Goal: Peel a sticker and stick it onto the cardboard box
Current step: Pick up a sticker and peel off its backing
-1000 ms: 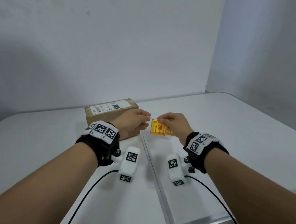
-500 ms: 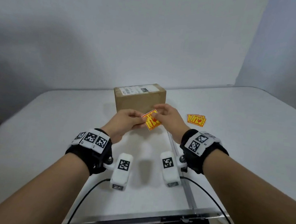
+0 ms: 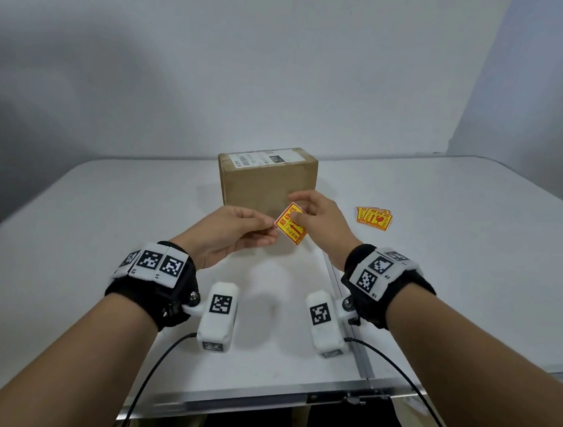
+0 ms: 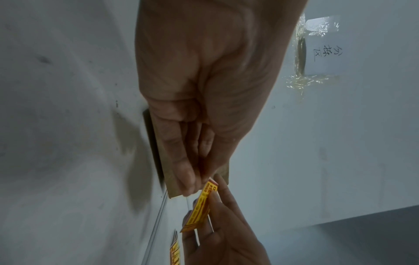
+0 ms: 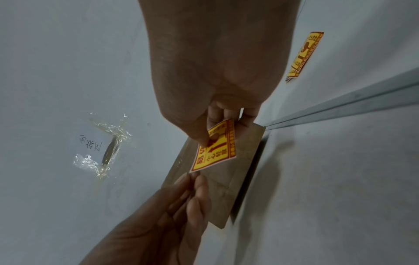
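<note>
A brown cardboard box [image 3: 266,181] with a white label on top stands at the back middle of the white table [image 3: 62,261]. In front of it both hands hold one yellow and red sticker [image 3: 291,224] in the air. My left hand [image 3: 270,228] pinches its left corner; my right hand [image 3: 296,216] pinches its upper edge between thumb and fingers. The right wrist view shows the sticker [image 5: 217,152] face on before the box [image 5: 226,182], thumb on its print. In the left wrist view the sticker [image 4: 201,206] is edge on, a white strip beside my left fingertips [image 4: 189,186].
A small pile of the same stickers [image 3: 374,218] lies on the table right of the box. A metal seam [image 3: 348,323] runs down the table's middle to the near metal edge. White walls close the back and right. A taped paper note [image 5: 106,143] hangs on the wall.
My right hand left the sticker pile with one sticker and both hands brought it in front of the box. Its printed face now tilts more toward me.
</note>
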